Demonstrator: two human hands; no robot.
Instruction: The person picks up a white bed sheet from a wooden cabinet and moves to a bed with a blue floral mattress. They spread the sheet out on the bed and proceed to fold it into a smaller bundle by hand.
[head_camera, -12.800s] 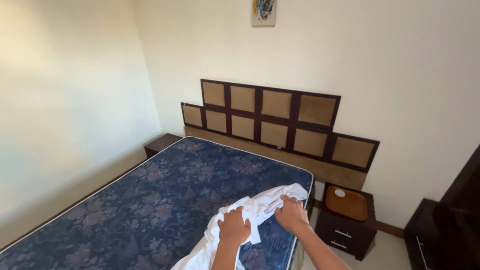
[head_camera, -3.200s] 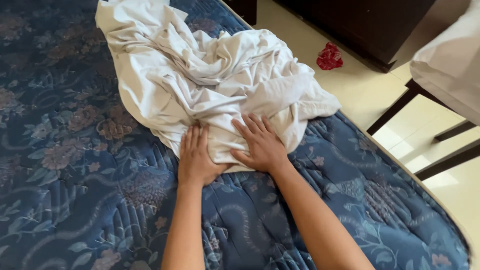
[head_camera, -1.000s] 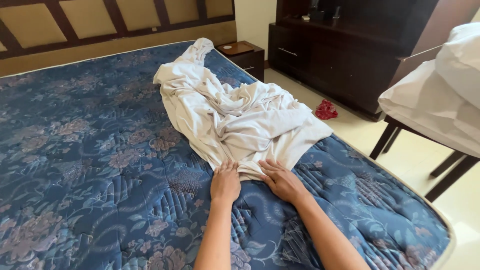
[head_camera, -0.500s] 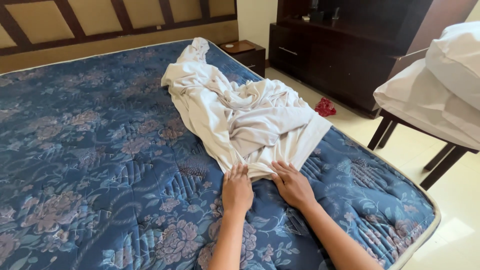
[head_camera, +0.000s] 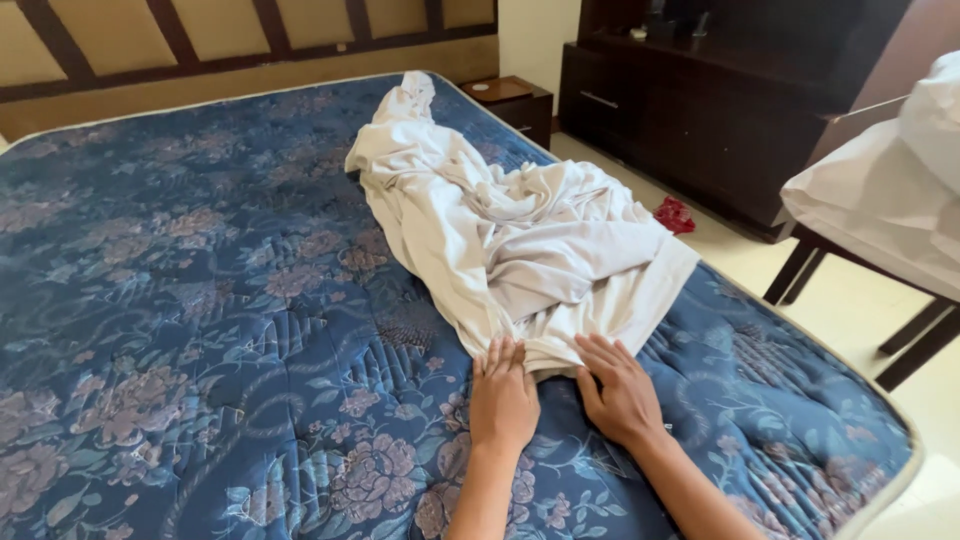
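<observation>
A crumpled white bed sheet (head_camera: 520, 230) lies along the right side of a bare mattress (head_camera: 200, 330) with a dark blue flower pattern. My left hand (head_camera: 502, 400) and my right hand (head_camera: 620, 388) rest flat, side by side, palms down on the mattress. Their fingertips touch the near edge of the sheet. Neither hand grips anything; the fingers are slightly spread.
A wooden headboard (head_camera: 200, 50) stands at the far end, with a dark nightstand (head_camera: 512, 102) beside it. A dark wooden cabinet (head_camera: 720, 110) lines the right wall, a small red item (head_camera: 673, 214) on the floor before it. A chair with white bedding (head_camera: 890, 230) stands at right.
Over the last second the sheet has slid toward the mattress's foot with both hands at its near edge. Earlier I held it bunched near the headboard.
</observation>
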